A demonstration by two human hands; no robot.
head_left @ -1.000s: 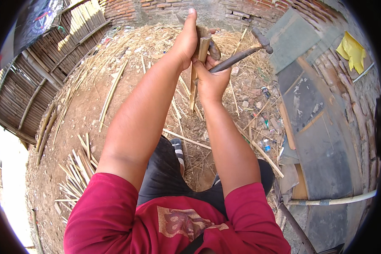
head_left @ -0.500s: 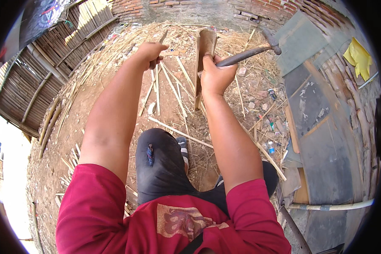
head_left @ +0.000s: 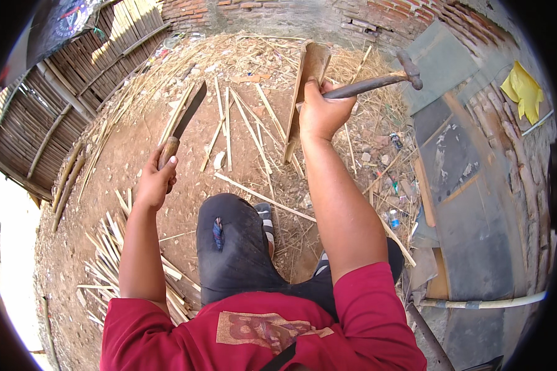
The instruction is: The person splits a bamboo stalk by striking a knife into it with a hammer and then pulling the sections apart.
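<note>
My left hand (head_left: 156,178) is closed round the wooden handle of a machete (head_left: 190,111), its dark blade pointing up and away from me. A pale bamboo strip lies beside the blade, on the ground as far as I can tell. My right hand (head_left: 323,112) grips a hammer (head_left: 372,85), its head out to the right. That same hand also holds a split length of bamboo (head_left: 315,60), hollow side showing, tilted upright with its lower end near the ground. My fingers behind the bamboo are partly hidden.
Pale bamboo strips (head_left: 229,127) lie scattered ahead on the dirt; a heap of them (head_left: 111,247) is at my left. Dark boards (head_left: 476,216) and a yellow cloth or plastic sheet (head_left: 524,93) are on the right. Brick wall (head_left: 254,15) behind, slatted bamboo fence (head_left: 43,123) on the left.
My left hand has moved left and back toward me with the machete, whose blade now shows fully. My right hand has shifted slightly right with the hammer and bamboo, which leans more.
</note>
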